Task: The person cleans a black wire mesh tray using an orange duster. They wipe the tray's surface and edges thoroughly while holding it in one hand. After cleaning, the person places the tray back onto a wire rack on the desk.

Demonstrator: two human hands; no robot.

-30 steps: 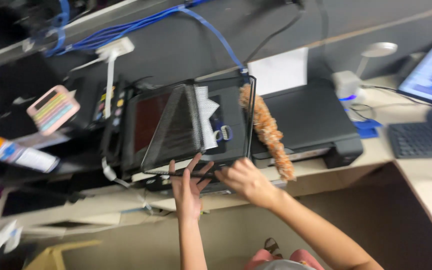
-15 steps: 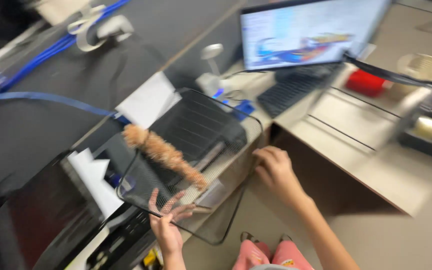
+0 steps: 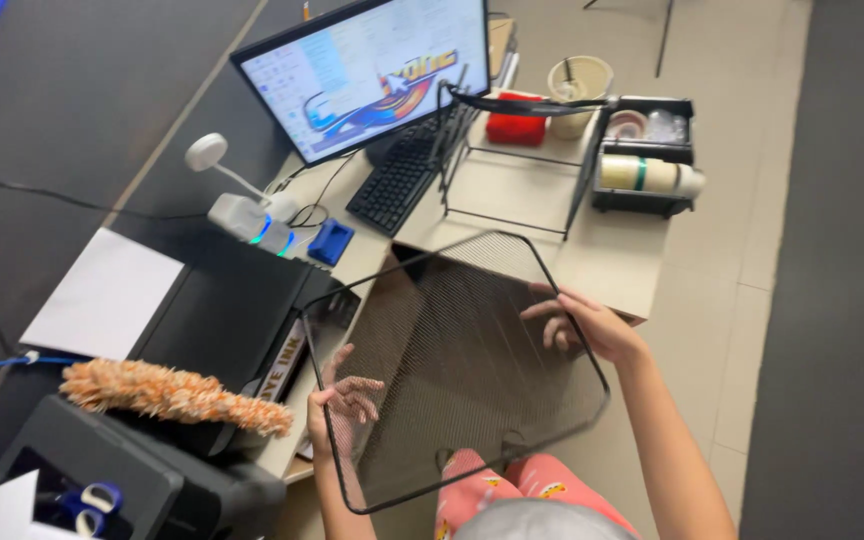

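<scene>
I hold a black wire-mesh tray (image 3: pixel 462 370) out in front of me, above my lap and just off the near edge of the worktop (image 3: pixel 602 250). It is tilted, its far rim up towards the keyboard (image 3: pixel 397 180) and its near rim low over my pink trousers (image 3: pixel 497 485). I can see straight through the mesh, so I judge it light for its spread, stiff along the wire rim and a little springy across the middle. The mesh looks rough enough not to slip, but thin wire bites into fingers, and a wide flat piece like this will swing if I take it by one corner only. The rim on two opposite sides is the sound place to hold it.

My left hand (image 3: pixel 344 405) is at the near-left edge, fingers curled in a loose grip on the rim, with the fingertips showing through the mesh. My right hand (image 3: pixel 584 325) is at the right edge, fingers bent and closed over the rim, the thumb hidden behind, so I cannot tell how firmly it pinches.

To my left sit a black printer (image 3: pixel 222 310) and an orange fluffy duster (image 3: pixel 167 392) lying across a dark box. Beyond the tray stand a lit monitor (image 3: pixel 372 70) and a black wire rack (image 3: pixel 512 160) on the worktop.
</scene>
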